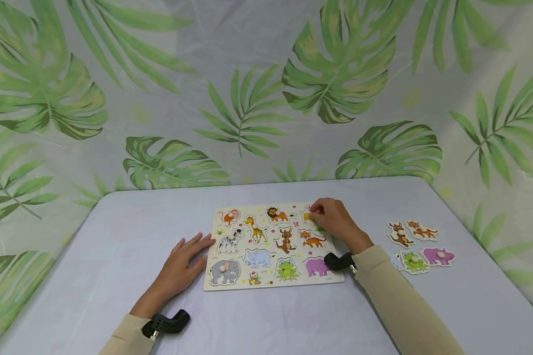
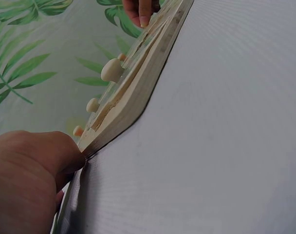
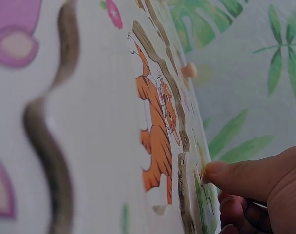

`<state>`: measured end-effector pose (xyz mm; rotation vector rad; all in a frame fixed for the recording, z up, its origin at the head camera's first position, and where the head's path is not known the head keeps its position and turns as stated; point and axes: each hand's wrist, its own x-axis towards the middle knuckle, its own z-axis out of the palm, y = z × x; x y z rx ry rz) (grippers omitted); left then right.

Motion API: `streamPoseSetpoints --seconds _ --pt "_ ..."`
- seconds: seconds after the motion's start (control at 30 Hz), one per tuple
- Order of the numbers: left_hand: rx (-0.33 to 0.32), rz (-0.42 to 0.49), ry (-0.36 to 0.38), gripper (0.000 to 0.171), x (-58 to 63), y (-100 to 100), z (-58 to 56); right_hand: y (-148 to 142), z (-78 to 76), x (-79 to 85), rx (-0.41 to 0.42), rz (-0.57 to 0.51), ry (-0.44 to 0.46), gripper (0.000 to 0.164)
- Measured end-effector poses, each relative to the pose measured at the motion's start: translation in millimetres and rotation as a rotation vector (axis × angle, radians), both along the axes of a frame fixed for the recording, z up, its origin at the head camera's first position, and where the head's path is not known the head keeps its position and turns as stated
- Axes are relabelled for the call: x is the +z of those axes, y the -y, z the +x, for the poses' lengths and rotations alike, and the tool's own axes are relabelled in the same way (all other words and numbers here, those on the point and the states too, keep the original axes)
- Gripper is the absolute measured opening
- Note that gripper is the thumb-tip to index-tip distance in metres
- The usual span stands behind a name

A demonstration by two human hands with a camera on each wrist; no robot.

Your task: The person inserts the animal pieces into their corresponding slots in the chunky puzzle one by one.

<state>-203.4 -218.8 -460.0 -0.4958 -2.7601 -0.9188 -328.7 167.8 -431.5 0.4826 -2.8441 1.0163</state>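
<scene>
A wooden animal puzzle board [image 1: 266, 284] lies flat on the white-covered table. At its far right corner my right hand [image 1: 335, 219] pinches a yellow animal puzzle piece [image 1: 308, 218] between thumb and fingertips; the fingers cover much of it. The right wrist view has that thumb [image 3: 235, 178] at the board's edge, just past the printed tiger [image 3: 157, 131]. My left hand [image 1: 184, 261] rests at the board's left edge, fingers fairly straight and touching it. Knobbed pieces sit in the board, among them an elephant [image 1: 224, 272], a giraffe [image 1: 256, 230] and a lion [image 1: 278, 215].
Right of the board lie loose pieces: a kangaroo [image 1: 400, 234], a tiger [image 1: 422, 230], a frog [image 1: 414, 262], a purple hippo [image 1: 438, 256] and a pale blue one partly behind the right sleeve [image 1: 395, 296]. A leaf-patterned cloth [image 1: 248, 98] hangs behind the table.
</scene>
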Motion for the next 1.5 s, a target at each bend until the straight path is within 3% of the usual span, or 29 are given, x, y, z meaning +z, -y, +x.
streamPoseSetpoints --seconds 0.57,1.17,1.5 --pt "-0.007 -0.002 -0.007 0.043 0.1 0.1 -0.2 -3.6 -2.6 1.1 0.019 -0.025 0.027 0.012" --pt "-0.011 0.0 -0.002 0.042 -0.2 -1.9 -0.8 -10.2 0.5 11.0 -0.025 -0.04 0.055 0.017" --pt "0.004 -0.016 -0.004 0.042 -1.1 0.9 0.7 -13.7 1.1 20.3 -0.032 -0.056 0.001 0.016"
